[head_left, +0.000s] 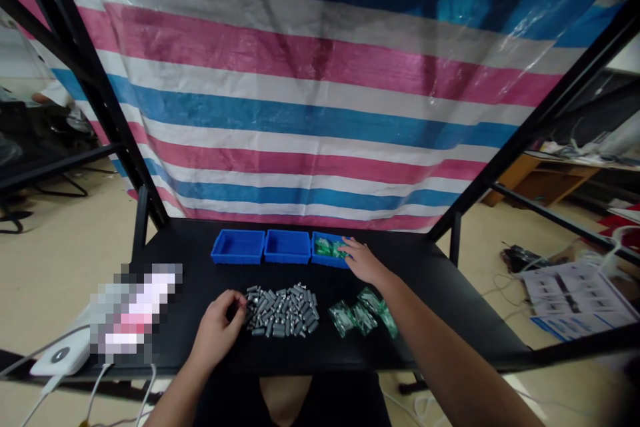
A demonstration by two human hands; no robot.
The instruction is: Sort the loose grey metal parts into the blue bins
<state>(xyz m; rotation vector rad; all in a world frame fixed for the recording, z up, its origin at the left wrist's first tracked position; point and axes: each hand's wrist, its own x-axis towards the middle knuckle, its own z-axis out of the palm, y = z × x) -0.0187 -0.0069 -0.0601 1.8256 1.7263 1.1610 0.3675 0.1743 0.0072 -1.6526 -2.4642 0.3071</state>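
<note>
My left hand (223,321) rests at the left edge of a heap of small grey cylindrical pieces (283,310). Its fingers are curled in toward the thumb, and whatever lies between them is hidden. My right hand (364,261) reaches over the right side of the rightmost blue bin (313,255), fingers stretched out and apart. Inside that bin lie green-and-clear small packets (327,247), partly covered by the hand. Several more green packets (365,317) lie on the black table beneath my right forearm.
Two more blue bins, the left one (237,260) and the middle one (287,259), stand in line. A blurred-out object (137,313) and a white device (60,357) with cables sit at the left. A striped sheet (310,127) hangs behind, between black frame posts.
</note>
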